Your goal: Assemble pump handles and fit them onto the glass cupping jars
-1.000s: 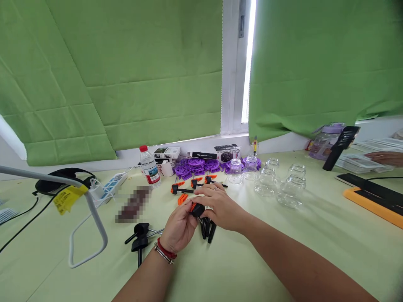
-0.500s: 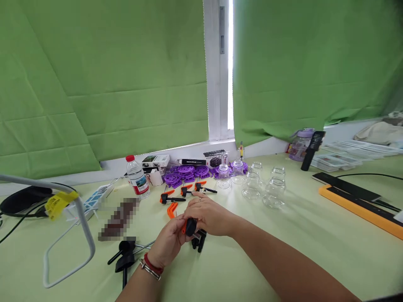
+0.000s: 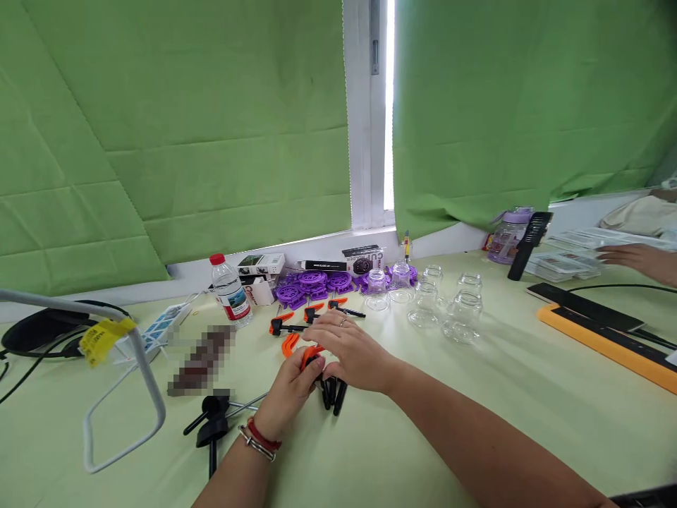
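Note:
My left hand (image 3: 293,388) is closed around a small orange-and-black clamp-like part (image 3: 312,353), its orange piece showing above my thumb. My right hand (image 3: 354,351) bends over the same part from the right, fingers curled across its top and thumb beside it; the exact contact is hidden. Just below the hands lie black rod-shaped handles (image 3: 339,398), partly covered. Beyond my fingers are similar orange-and-black clamp-like parts (image 3: 280,325) with black handles. Curved orange pieces (image 3: 289,344) rest beside my left hand.
Purple plastic parts (image 3: 312,282) and a water bottle (image 3: 231,293) stand at the back. Several clear glass jars (image 3: 462,317) are right of centre. Black cups with rods (image 3: 213,427) lie left. Another person's hand (image 3: 642,259) reaches over clear cases (image 3: 563,264) at right.
The part in my hands has turned, so its orange piece now faces up instead of its black end facing me. Another person's hand has entered at the right.

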Demonstrator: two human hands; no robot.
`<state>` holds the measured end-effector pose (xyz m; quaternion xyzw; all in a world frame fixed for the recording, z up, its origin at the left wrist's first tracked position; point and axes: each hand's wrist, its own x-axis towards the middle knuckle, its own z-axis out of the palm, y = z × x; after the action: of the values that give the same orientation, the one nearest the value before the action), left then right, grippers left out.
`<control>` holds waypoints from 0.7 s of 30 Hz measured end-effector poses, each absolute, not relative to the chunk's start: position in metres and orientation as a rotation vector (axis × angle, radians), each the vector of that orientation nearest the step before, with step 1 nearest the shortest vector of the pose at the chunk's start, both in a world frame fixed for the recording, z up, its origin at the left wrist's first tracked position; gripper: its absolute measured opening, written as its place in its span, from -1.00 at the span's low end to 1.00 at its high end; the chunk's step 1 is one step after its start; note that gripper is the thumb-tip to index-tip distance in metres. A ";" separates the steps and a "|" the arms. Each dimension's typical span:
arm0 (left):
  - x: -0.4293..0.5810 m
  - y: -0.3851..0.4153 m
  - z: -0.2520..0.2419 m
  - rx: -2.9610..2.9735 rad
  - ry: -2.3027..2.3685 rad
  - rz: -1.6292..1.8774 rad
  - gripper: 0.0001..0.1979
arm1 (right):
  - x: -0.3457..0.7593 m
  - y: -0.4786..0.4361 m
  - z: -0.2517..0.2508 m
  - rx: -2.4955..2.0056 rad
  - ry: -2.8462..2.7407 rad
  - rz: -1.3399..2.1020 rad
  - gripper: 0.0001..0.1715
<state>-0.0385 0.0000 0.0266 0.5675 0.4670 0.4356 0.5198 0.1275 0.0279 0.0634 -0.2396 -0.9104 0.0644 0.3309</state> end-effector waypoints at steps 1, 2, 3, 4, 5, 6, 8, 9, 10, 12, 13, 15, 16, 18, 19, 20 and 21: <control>-0.039 0.002 0.026 1.299 1.157 1.063 -0.67 | 0.129 0.026 0.067 -0.716 -2.359 0.173 -0.59; -0.040 0.003 0.025 1.230 1.193 1.085 -0.66 | 0.131 0.023 0.069 -0.842 -2.340 0.208 -0.70; -0.040 0.005 0.024 1.162 1.224 1.111 -0.66 | 0.132 0.020 0.070 -0.987 -2.326 0.277 -0.79; -0.041 0.006 0.023 1.102 1.248 1.139 -0.65 | 0.134 0.017 0.069 -1.127 -2.320 0.374 -0.84; -0.041 0.007 0.022 1.055 1.261 1.167 -0.65 | 0.135 0.013 0.066 -1.242 -2.329 0.484 -0.85; -0.041 0.008 0.021 1.021 1.262 1.192 -0.65 | 0.136 0.010 0.062 -1.326 -2.354 0.586 -0.86; -0.041 0.009 0.019 0.985 1.236 1.228 -0.65 | 0.136 0.005 0.048 -1.399 -2.430 0.692 -0.87; -0.040 0.008 0.019 0.978 1.218 1.240 -0.65 | 0.136 0.003 0.041 -1.418 -2.459 0.691 -0.88; -0.039 0.008 0.019 0.973 1.203 1.248 -0.65 | 0.136 0.002 0.034 -1.428 -2.476 0.678 -0.87; -0.039 0.008 0.018 0.964 1.182 1.252 -0.66 | 0.137 0.003 0.021 -1.438 -2.487 0.669 -0.85; -0.039 0.007 0.018 0.957 1.176 1.251 -0.66 | 0.138 0.004 0.017 -1.445 -2.484 0.671 -0.84; -0.039 0.008 0.018 0.938 1.162 1.249 -0.68 | 0.142 0.009 0.011 -1.472 -2.468 0.671 -0.87; -0.040 0.008 0.018 0.929 1.153 1.252 -0.68 | 0.144 0.012 0.009 -1.493 -2.456 0.665 -0.90; -0.040 0.008 0.019 0.907 1.134 1.260 -0.69 | 0.151 0.019 0.006 -1.535 -2.416 0.642 -0.93; -0.040 0.007 0.019 0.899 1.129 1.259 -0.69 | 0.154 0.022 0.004 -1.558 -2.387 0.631 -0.89; -0.039 0.007 0.020 0.894 1.128 1.253 -0.68 | 0.157 0.024 0.003 -1.580 -2.350 0.622 -0.85; -0.038 0.006 0.021 0.893 1.129 1.244 -0.68 | 0.159 0.027 0.002 -1.596 -2.308 0.620 -0.81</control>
<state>-0.0383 0.0062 0.0211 0.3822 0.4832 0.5322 0.5808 0.1594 0.0269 0.0025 -0.5503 -0.7960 0.2138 0.1336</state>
